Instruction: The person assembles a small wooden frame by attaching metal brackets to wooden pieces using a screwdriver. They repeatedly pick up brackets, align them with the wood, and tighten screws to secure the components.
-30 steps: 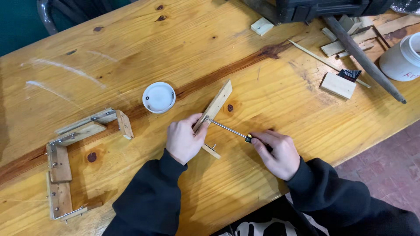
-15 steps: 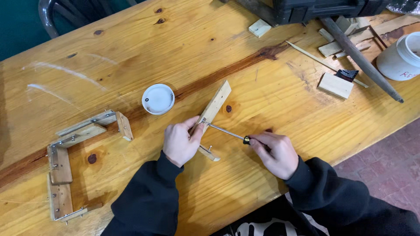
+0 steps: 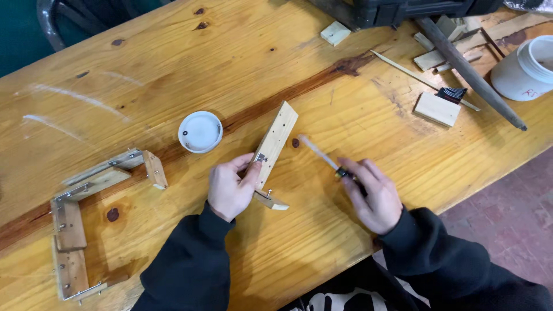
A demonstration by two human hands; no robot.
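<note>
My left hand (image 3: 230, 189) pinches the near end of a pale wooden strip (image 3: 276, 137) that lies slanted on the table, thumb by a small metal bracket on it. A short wooden piece (image 3: 272, 200) sticks out under the strip's near end. My right hand (image 3: 371, 193) grips a screwdriver (image 3: 320, 154) by its dark handle, its blurred shaft pointing up and left, its tip a little right of the strip and apart from it.
A white round lid (image 3: 200, 131) lies left of the strip. A hinged chain of wooden pieces (image 3: 75, 213) sits at the left. At the right are a white tub (image 3: 527, 69), a wooden block (image 3: 437, 109), a long dark rod (image 3: 469, 72), scrap sticks and a black case (image 3: 403, 8).
My right hand has drawn the screwdriver to the right, its tip off the bracket on the strip. My left hand keeps its hold on the strip.
</note>
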